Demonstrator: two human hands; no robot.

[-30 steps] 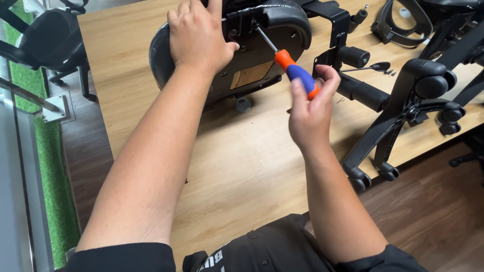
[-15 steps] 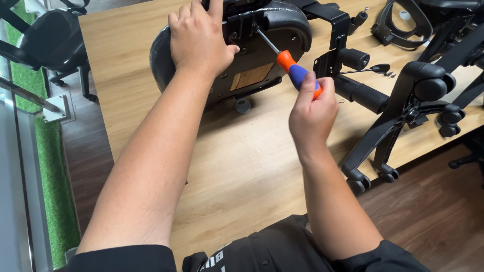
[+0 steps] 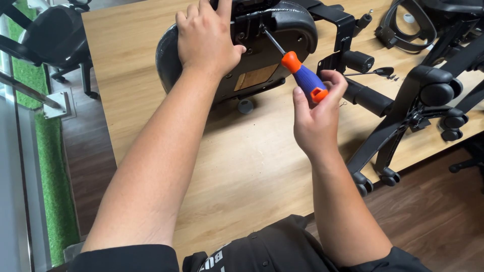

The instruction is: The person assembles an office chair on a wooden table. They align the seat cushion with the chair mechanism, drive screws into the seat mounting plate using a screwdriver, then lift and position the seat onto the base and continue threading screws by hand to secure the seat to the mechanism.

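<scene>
Screwdriver [image 3: 302, 79] with an orange and blue handle sat in the right hand [image 3: 316, 117], whose fingers closed around the end of the handle; its metal shaft slanted up and away to the underside of a black chair seat [image 3: 287, 25]. That seat lay upside down on the wooden table [image 3: 242, 161], near the table's far edge. The left hand [image 3: 206, 38] rested palm down on the seat, fingers spread and pressing on it, gripping nothing. Just beside the seat's right side stood a black metal bracket [image 3: 338, 20]. A black chair base with casters [image 3: 428, 100] lay on the table's right edge, partly hanging over the floor. Another black chair [image 3: 45, 35] stood beyond the table's left edge.
</scene>
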